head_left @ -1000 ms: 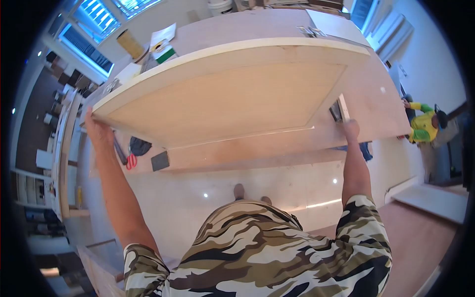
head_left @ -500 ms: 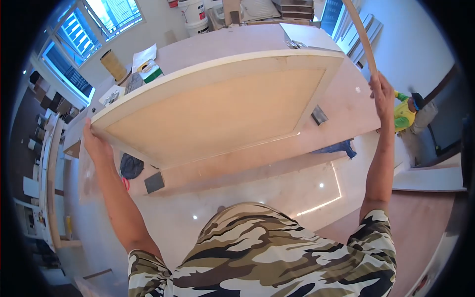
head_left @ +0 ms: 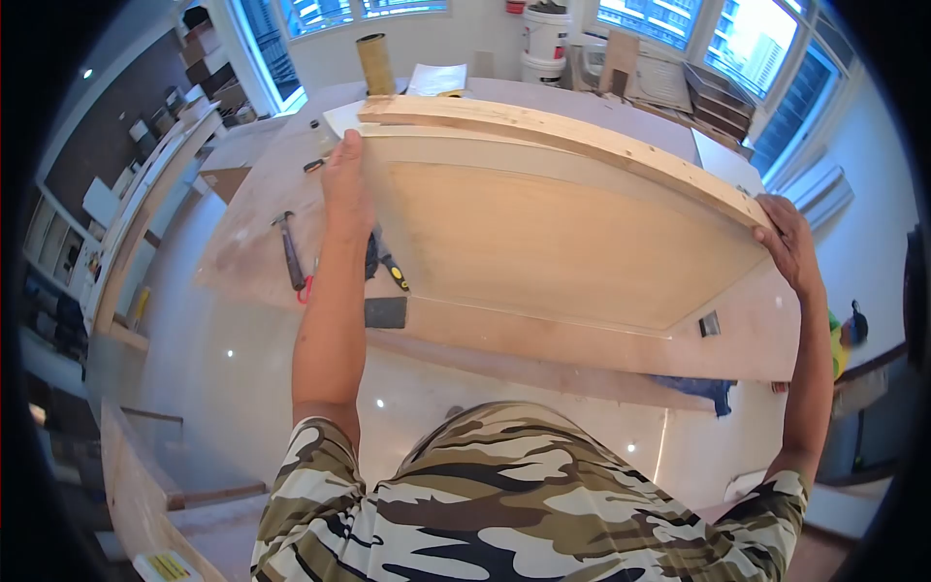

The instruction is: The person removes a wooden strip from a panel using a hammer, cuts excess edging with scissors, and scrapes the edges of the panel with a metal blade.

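A framed wooden panel (head_left: 553, 242) stands tilted on the worktable, its recessed face toward me. Along its upper edge runs a long wooden strip (head_left: 543, 126). My left hand (head_left: 346, 189) is closed round the panel's upper left edge, thumb up, near the strip's left end. At the far right corner, my right hand (head_left: 790, 242) grips the strip's right end, where it meets the panel. Whether those fingers also hold the panel is hidden. Left of my left forearm lies a hammer (head_left: 289, 250). A tool with a black and yellow handle (head_left: 394, 272) lies by the panel's lower left corner.
On the worktable (head_left: 238, 238) are a grey pad (head_left: 386, 312), a small dark block (head_left: 710, 324) and a tan roll (head_left: 374, 66). Blue cloth (head_left: 703, 390) hangs at the near edge. Buckets (head_left: 545, 39) stand behind. A person (head_left: 846, 335) is at the right, partly hidden.
The strip, raised upright in my right hand before, now lies along the panel's upper edge. My right hand has come down to the panel's corner. The view has turned left.
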Demonstrator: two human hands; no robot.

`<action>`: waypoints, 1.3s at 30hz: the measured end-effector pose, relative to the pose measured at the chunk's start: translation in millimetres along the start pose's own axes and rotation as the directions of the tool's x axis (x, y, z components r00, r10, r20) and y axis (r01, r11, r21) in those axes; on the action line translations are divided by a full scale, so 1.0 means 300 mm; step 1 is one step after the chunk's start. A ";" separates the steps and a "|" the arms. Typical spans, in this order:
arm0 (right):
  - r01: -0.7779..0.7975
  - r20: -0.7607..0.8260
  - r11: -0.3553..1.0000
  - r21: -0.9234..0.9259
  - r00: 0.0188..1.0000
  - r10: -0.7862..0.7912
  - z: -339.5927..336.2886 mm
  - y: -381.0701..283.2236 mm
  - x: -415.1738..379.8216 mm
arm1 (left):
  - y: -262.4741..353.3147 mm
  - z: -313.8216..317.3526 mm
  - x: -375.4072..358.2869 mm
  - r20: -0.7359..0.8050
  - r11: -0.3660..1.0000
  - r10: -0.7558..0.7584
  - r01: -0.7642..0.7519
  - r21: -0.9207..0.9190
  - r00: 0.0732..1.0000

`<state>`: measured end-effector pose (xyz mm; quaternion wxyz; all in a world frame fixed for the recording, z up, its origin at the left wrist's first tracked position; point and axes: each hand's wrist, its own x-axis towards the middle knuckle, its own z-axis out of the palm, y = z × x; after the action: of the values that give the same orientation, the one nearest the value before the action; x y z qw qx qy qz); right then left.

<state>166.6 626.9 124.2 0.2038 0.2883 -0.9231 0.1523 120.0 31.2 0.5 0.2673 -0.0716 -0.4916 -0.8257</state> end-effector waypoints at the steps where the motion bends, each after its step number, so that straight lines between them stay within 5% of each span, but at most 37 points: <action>1: -0.023 0.031 0.999 0.040 0.999 0.022 0.009 0.005 0.001 | 0.014 0.011 -0.011 0.029 0.999 -0.009 0.010 -0.039 1.000; 5: -0.076 0.091 0.993 0.091 0.994 0.068 -0.001 -0.008 0.014 | 0.065 0.022 -0.008 0.110 0.976 -0.090 0.109 -0.186 0.990; 17: 0.055 0.031 0.998 -0.027 0.998 -0.054 0.020 0.034 0.081 | 0.042 0.006 0.128 -0.083 0.994 -0.098 0.094 -0.051 0.992; 23: 0.224 -0.016 0.973 -0.051 0.974 -0.225 0.216 -0.387 0.348 | 0.058 0.083 0.095 -0.282 1.000 0.015 -0.014 0.007 0.959; 32: 0.126 0.032 0.987 0.099 0.991 -0.129 0.387 -0.515 0.529 | 0.068 -0.121 0.079 -0.010 0.980 -0.107 0.103 -0.171 0.994; 34: 0.069 0.053 0.994 0.090 0.996 -0.074 0.382 -0.524 0.536 | 0.023 -0.301 0.092 -0.289 0.974 -0.080 0.137 0.183 0.954; 35: 0.038 0.058 0.996 0.076 0.997 -0.042 0.382 -0.531 0.532 | -0.031 -0.417 0.105 -0.407 0.922 -0.031 0.183 0.341 0.913; 37: 0.063 0.042 0.998 0.005 0.997 -0.064 0.393 -0.531 0.523 | -0.186 -0.803 0.107 -0.459 0.380 0.142 0.379 0.844 0.877; 39: 0.046 0.050 0.999 -0.022 0.998 -0.045 0.402 -0.559 0.519 | -0.259 -1.031 0.049 -0.594 -0.003 0.184 0.604 0.797 0.783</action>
<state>114.6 373.7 119.0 0.1878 0.3105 -0.9227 0.1299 112.7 -208.2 -210.6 0.2281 0.4543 -0.8216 -0.2580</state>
